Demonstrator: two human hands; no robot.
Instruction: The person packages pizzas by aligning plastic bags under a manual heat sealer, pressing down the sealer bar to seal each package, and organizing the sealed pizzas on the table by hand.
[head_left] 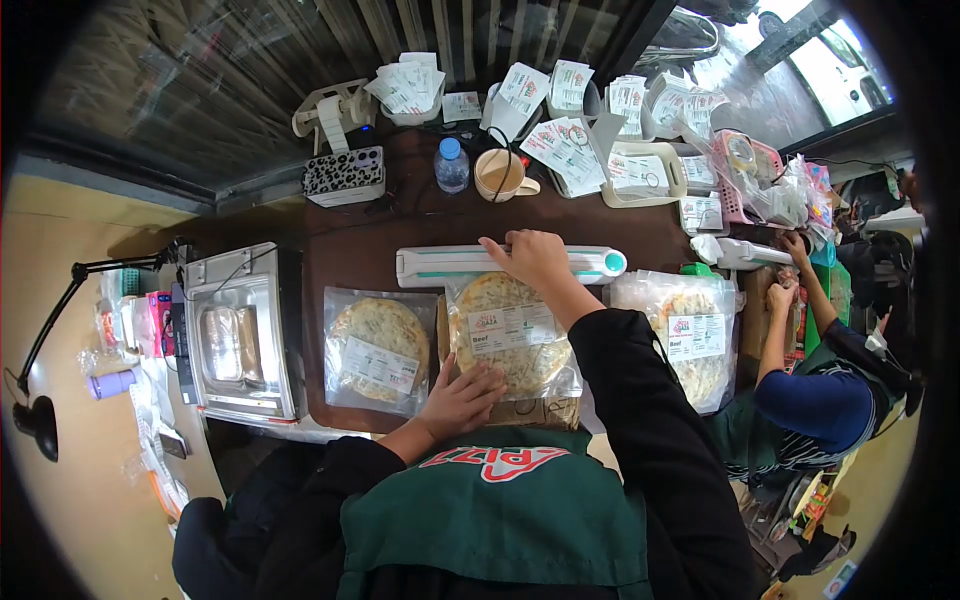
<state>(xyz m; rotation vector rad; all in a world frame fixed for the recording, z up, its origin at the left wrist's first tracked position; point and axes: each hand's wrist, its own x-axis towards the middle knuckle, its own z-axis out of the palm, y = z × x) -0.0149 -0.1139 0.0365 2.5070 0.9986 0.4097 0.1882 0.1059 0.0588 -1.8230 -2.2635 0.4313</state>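
Observation:
A round pizza with a white "Beef" label lies in a clear plastic bag (515, 360) in front of me. Its top edge meets a long white and green bag sealer (440, 262). My right hand (538, 265) is closed over the sealer's bar, thumb pointing left. With fingers stretched out flat, my left hand (462, 398) lies on the lower left of the bag. Another bagged pizza (376, 350), its label upside down, is to the left. To the right lies a stack of bagged pizzas (695, 340), labelled as well.
A vacuum machine (245, 330) stands left with a package inside. Behind the sealer are a label printer (345, 175), a water bottle (451, 168), a mug of drink (500, 178) and several bins of labels (640, 170). At right, a co-worker (815, 400) reaches toward another sealer (755, 252).

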